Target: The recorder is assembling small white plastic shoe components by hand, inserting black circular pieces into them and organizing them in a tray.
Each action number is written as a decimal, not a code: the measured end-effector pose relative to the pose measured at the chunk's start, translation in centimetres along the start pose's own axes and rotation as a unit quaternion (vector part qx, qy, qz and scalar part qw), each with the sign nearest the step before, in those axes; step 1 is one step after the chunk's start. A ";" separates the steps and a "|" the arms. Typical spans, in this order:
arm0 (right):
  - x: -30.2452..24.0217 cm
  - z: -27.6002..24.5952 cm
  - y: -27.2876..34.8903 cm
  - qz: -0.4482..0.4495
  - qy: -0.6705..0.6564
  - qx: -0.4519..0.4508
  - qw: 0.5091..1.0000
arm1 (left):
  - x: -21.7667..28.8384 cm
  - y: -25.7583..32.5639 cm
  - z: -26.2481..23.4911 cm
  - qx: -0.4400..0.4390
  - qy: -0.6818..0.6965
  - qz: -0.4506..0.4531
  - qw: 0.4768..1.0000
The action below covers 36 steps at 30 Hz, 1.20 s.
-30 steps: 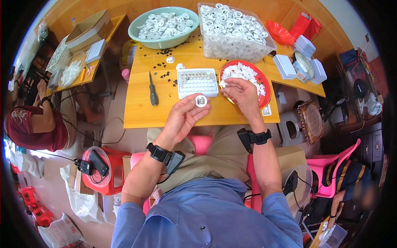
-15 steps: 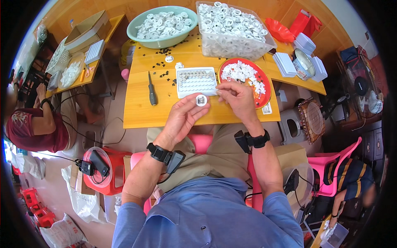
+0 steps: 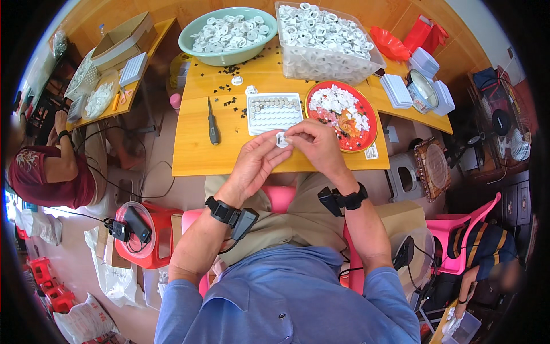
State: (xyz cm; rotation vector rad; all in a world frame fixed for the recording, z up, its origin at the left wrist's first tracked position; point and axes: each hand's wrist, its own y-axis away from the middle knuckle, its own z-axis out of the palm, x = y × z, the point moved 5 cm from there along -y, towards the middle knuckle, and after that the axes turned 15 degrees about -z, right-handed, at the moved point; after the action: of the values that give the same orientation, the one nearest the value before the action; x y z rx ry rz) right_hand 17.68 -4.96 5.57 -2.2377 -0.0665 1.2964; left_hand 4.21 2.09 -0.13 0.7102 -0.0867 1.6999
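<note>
The left hand's (image 3: 253,162) grip is clamped on a white disc (image 3: 281,141); the right hand (image 3: 318,148) meets it from the right, its hold hidden. Steady left support and light right-hand pressure seem best. Beyond both grips: a white tray (image 3: 275,127).

You have two grips, one left grip (image 3: 256,159) and one right grip (image 3: 319,147), and one white disc (image 3: 281,141) at their fingertips. Just beyond them you count one tray (image 3: 266,128). Left of the left grip there is one screwdriver (image 3: 212,123); beyond that grip, two loose white pieces (image 3: 237,81). Beyond the right grip you have one red plate (image 3: 361,140). Farther beyond both grips stand one green basin (image 3: 226,59) and one clear bin (image 3: 321,70). Well right of the right grip, you find one round tin (image 3: 422,96).
</note>
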 end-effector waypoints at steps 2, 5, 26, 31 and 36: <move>0.1 0.0 0.0 -0.015 0.001 0.013 1.000 | -0.1 0.0 -0.1 -0.001 0.000 -0.001 1.000; 0.0 0.1 0.0 -0.013 0.012 0.009 1.000 | -0.1 0.0 0.0 0.001 -0.001 -0.001 1.000; 2.2 1.0 0.7 0.084 -0.097 -0.010 0.992 | 0.2 -0.3 0.0 0.091 -0.248 0.168 0.950; 0.8 1.2 0.6 0.068 -0.026 -0.030 0.997 | 0.4 -0.3 -0.2 0.090 -0.284 0.175 0.938; 0.7 1.7 0.8 0.070 -0.020 -0.005 0.997 | 0.5 -0.1 -0.5 0.110 -0.310 0.166 0.930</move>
State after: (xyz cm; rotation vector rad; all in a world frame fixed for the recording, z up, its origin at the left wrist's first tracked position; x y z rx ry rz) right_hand 16.46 -4.71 3.97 -2.2607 0.0703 1.4164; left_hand 4.03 2.79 -0.33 1.4534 -0.4887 1.7553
